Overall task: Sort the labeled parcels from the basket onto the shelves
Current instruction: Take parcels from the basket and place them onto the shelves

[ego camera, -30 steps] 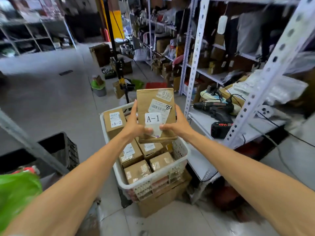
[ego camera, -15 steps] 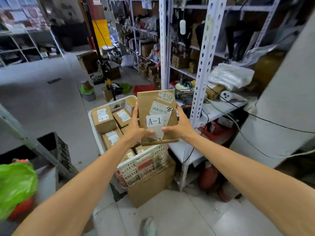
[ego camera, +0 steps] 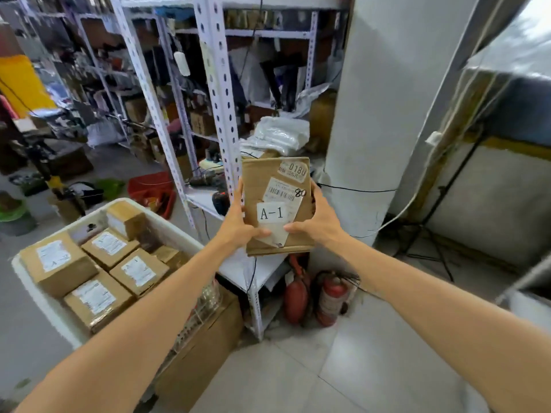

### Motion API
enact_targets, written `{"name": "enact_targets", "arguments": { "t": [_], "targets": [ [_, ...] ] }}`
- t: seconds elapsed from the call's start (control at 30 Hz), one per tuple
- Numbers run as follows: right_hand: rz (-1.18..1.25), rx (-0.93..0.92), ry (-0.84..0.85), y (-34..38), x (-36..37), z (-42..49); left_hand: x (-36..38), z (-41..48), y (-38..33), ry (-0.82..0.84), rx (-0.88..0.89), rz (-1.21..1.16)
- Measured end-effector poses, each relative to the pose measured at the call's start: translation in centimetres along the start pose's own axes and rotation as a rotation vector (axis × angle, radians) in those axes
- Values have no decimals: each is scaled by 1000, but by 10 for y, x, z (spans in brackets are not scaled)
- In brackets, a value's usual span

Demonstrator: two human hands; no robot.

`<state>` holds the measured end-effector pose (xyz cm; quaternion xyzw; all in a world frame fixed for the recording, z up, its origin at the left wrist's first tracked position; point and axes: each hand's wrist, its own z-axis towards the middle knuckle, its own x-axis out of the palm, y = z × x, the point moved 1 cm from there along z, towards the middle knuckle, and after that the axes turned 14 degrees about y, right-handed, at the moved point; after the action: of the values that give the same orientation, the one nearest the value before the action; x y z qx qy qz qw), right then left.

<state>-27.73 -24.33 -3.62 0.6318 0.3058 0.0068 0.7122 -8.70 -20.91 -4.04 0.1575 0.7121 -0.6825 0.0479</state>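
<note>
Parcel (ego camera: 277,204) farther right of basket (ego camera: 44,308) now, long axis seemingly vertical

Parcels (ego camera: 138,271) lie in the basket (ego camera: 38,296), left of the rack (ego camera: 219,93); extinguishers (ego camera: 332,296) stand before the pillar (ego camera: 366,129).

The parcel (ego camera: 277,204) bears a white label reading "A-1", a sticker reading "018U", and a handwritten "80" beside its barcode.

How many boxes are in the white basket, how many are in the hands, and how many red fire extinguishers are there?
Boxes in the basket: 6 showing, maybe more hidden
Box held by left hand and right hand: 1
Red fire extinguishers: 2
Total: 9
</note>
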Motion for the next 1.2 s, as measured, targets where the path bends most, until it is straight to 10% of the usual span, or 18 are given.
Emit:
{"name": "enact_targets", "arguments": {
  "t": [0.63,1.2],
  "targets": [
    [-128,397,-921,-13,-189,-192,247,98,-157,916,374,-69],
    [-183,735,-1843,86,-65,-436,394,-108,-224,1802,679,-109]
  ]
}}
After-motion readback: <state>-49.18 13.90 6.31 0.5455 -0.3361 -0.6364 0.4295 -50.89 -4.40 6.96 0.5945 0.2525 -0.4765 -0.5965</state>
